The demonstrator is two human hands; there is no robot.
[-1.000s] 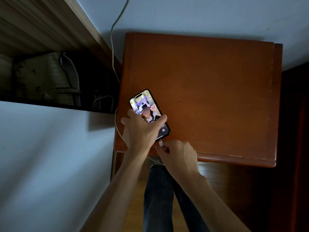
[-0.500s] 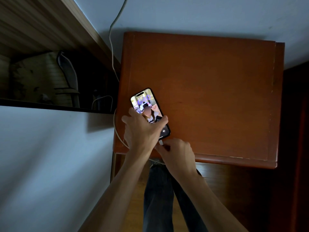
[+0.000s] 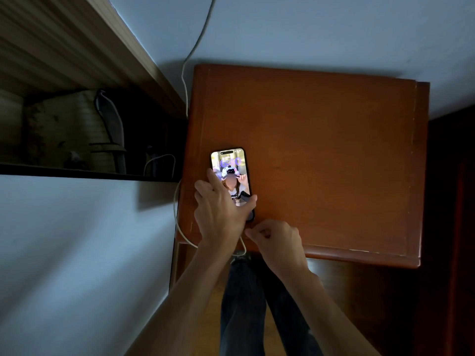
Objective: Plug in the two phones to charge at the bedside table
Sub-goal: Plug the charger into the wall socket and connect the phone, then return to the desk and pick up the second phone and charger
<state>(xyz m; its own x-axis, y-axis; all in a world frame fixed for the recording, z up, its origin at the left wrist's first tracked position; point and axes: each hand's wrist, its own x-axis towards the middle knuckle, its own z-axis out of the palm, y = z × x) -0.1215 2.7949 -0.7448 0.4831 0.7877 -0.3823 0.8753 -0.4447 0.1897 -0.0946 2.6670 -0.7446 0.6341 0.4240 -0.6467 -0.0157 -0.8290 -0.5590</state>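
One phone (image 3: 229, 165) with a lit screen lies near the front left of the brown bedside table (image 3: 321, 155). My left hand (image 3: 221, 214) lies over the phone's lower half and holds it by its sides. My right hand (image 3: 276, 240) is just below the phone's bottom end, fingers pinched together near where the white charging cable (image 3: 180, 222) arrives; the plug itself is hidden. The cable loops off the table's left edge and runs up the wall. No second phone is in view.
A bed with a pale sheet (image 3: 77, 253) lies to the left of the table. A dark gap (image 3: 90, 134) with stored items and another white cable loop (image 3: 159, 163) sits behind the bed. My legs (image 3: 246, 304) stand at the table's front edge.
The phone has turned from tilted to nearly straight on the table. My right hand has drawn slightly right and down from the phone's bottom end. The camera has moved closer.
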